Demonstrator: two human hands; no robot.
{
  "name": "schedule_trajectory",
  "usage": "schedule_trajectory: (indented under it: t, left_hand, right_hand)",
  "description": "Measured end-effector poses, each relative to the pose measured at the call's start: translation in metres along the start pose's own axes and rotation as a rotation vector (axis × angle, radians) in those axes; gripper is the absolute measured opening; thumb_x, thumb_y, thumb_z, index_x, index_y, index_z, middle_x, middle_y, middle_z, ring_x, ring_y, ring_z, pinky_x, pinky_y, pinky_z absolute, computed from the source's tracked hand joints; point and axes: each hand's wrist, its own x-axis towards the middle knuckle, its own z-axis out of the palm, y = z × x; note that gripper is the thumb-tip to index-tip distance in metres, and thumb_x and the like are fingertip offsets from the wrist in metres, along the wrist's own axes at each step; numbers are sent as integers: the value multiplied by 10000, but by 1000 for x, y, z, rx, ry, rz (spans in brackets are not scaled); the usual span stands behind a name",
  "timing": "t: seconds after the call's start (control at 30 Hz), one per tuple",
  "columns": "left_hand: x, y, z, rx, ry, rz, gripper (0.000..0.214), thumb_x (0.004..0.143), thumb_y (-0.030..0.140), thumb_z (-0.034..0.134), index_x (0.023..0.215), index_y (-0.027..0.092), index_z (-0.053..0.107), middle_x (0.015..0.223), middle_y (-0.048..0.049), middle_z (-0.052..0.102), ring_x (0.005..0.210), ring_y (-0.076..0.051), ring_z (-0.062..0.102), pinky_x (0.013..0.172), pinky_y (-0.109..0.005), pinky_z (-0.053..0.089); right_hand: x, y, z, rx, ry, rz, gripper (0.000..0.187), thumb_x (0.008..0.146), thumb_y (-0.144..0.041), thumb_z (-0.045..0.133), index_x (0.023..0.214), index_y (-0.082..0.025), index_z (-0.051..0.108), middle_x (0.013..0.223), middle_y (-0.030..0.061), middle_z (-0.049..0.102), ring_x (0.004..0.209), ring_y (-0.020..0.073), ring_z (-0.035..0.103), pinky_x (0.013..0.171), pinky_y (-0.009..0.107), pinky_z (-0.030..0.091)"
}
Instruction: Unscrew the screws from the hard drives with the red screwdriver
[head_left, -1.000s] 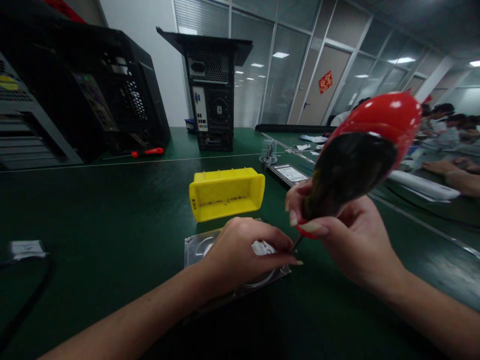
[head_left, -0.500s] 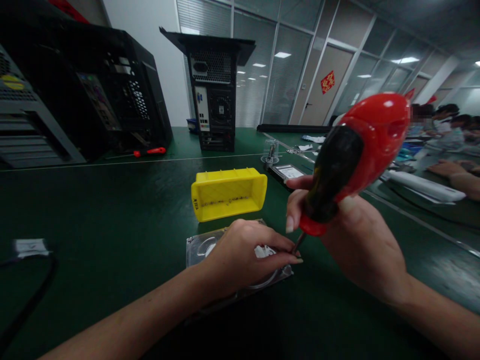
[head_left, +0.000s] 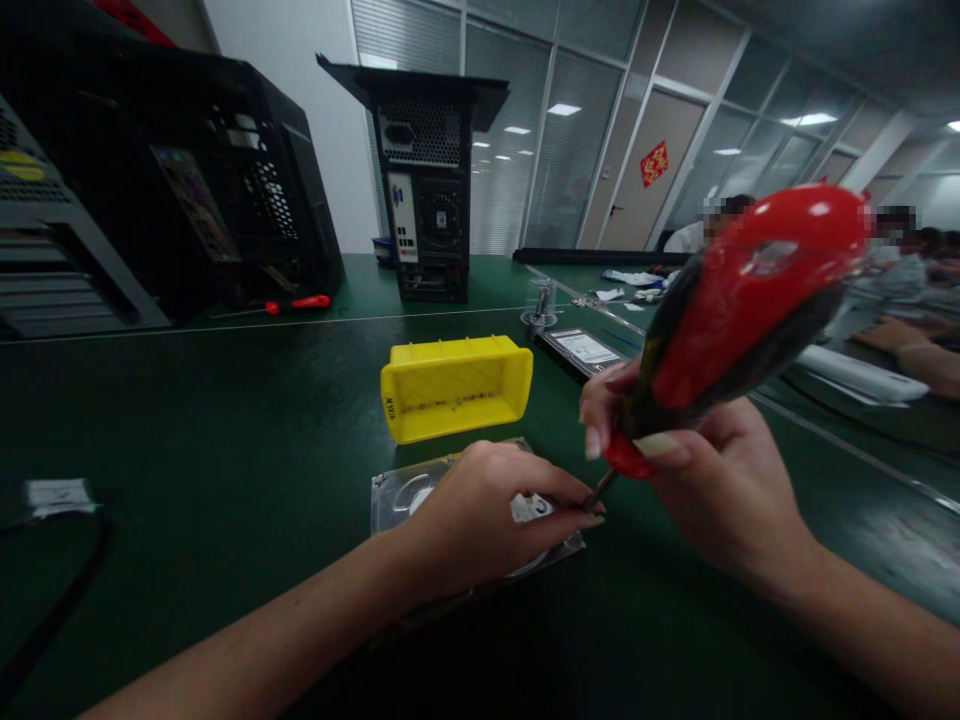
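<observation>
My right hand (head_left: pixel 720 480) is closed around the red and black handle of a screwdriver (head_left: pixel 757 290), which slants down to the left. Its thin metal shaft ends between the pinched thumb and forefinger of my left hand (head_left: pixel 495 500). Those fingertips close around the tip; whether a screw is there too is hidden. Under my left hand lies a silver hard drive (head_left: pixel 397 505) on the green table, and the fingertips are at its right edge. Just behind it, a yellow bin (head_left: pixel 457 385) lies with its opening toward me, several tiny screws inside.
A second hard drive (head_left: pixel 589 352) lies behind my right hand, near a small clear container (head_left: pixel 541 305). Computer cases (head_left: pixel 431 200) stand at the back and left. Another red screwdriver (head_left: pixel 300 303) lies there. A cable (head_left: pixel 67 580) is at left; other people sit at right.
The screwdriver handle has turned and tilted further right. My right hand's grip has shifted, with the thumb now showing along the handle's lower end. My left hand has hardly moved.
</observation>
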Motion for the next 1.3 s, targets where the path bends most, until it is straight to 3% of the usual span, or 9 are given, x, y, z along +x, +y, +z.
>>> schedule_trajectory:
  t: [0.17, 0.37, 0.57, 0.77, 0.93, 1.03, 1.3]
  left_hand:
    - [0, 1, -1, -17, -13, -4, 81, 779, 131, 690, 859, 123, 698, 853, -34, 728, 759, -140, 672, 717, -220, 497]
    - [1, 2, -2, 5, -14, 13, 77, 790, 139, 683, 863, 118, 692, 842, -21, 730, 721, -125, 670, 669, -208, 483]
    - [1, 3, -2, 5, -32, -2, 78, 790, 130, 670, 863, 118, 696, 852, -28, 727, 725, -122, 665, 663, -200, 481]
    - [0, 0, 1, -55, -26, -51, 83, 782, 170, 677, 855, 137, 700, 852, -39, 725, 746, -147, 672, 708, -228, 506]
    - [1, 0, 0, -97, 68, -44, 171, 679, 212, 790, 787, 121, 692, 699, -8, 695, 594, -107, 625, 568, -180, 475]
    - [0, 0, -1, -83, 110, 2, 173, 668, 176, 794, 791, 112, 690, 702, -12, 695, 600, -105, 622, 577, -178, 476]
    - [2, -1, -1, -98, 2, 11, 138, 697, 172, 774, 779, 115, 679, 812, -36, 718, 744, -141, 664, 716, -217, 513]
  right_hand:
    - [-1, 0, -2, 6, -34, 6, 266, 742, -411, 706, 931, -251, 608, 731, -24, 624, 683, 114, 584, 642, 211, 498]
    - [-2, -3, -6, 76, -208, -9, 396, 893, -429, 505, 1245, -247, 526, 863, 14, 634, 815, 148, 604, 774, 254, 500]
    - [-2, -2, -6, 134, -204, -2, 217, 906, -330, 519, 1093, -257, 600, 870, -19, 645, 824, 113, 610, 783, 215, 498]
    - [0, 0, -3, 93, -171, 33, 225, 823, -353, 633, 1024, -254, 616, 757, -25, 618, 706, 118, 582, 647, 229, 494]
    - [-2, -4, 3, 97, -142, 21, 187, 781, -313, 689, 932, -235, 612, 735, -35, 620, 711, 108, 592, 669, 213, 498]
    - [-3, -4, 4, 103, -107, 15, 181, 781, -301, 690, 925, -228, 608, 742, -35, 623, 683, 103, 594, 644, 214, 505]
    - [-3, -3, 4, 71, 3, 56, 237, 732, -325, 728, 918, -234, 610, 706, -30, 632, 627, 120, 575, 541, 227, 497]
